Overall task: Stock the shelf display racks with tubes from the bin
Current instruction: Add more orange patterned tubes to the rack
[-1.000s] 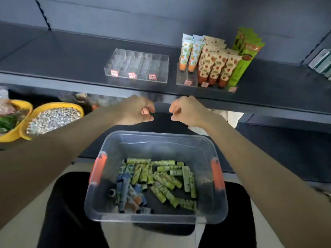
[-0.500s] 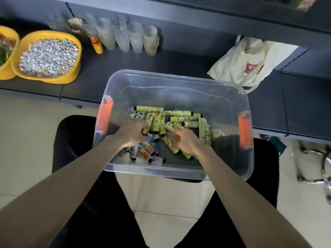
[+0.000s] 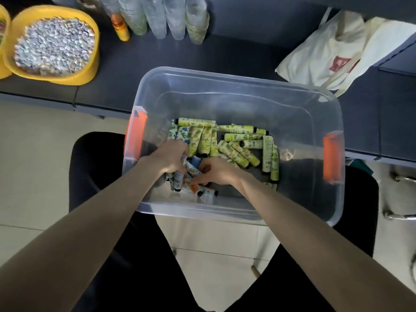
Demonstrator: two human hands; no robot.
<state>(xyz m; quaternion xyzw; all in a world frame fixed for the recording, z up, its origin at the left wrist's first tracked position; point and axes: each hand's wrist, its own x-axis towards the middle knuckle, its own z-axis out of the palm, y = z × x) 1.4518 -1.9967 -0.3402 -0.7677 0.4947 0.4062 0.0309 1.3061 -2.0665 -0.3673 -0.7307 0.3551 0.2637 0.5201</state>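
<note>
A clear plastic bin (image 3: pixel 236 86) with orange side latches rests on my lap. Several small tubes lie in it: green pineapple-print tubes (image 3: pixel 238 152) toward the back and right, blue and orange-print tubes (image 3: pixel 193 170) at the front left. My left hand (image 3: pixel 171 157) is down in the bin, fingers curled around the blue and orange tubes. My right hand (image 3: pixel 219 171) is beside it, fingers bent onto the same cluster. The display racks are out of view.
A yellow bowl (image 3: pixel 56 43) of pale pebbles sits on the dark lower shelf at far left. Clear cups (image 3: pixel 157 16) and an orange bottle (image 3: pixel 121 28) stand behind the bin. A cream cloth bag (image 3: pixel 333 52) lies at right. Metal chair legs (image 3: pixel 400 194) show at right.
My view dropped from the upper shelf to the bin. Both hands went from above the bin down into it and have closed in on the front-left tubes.
</note>
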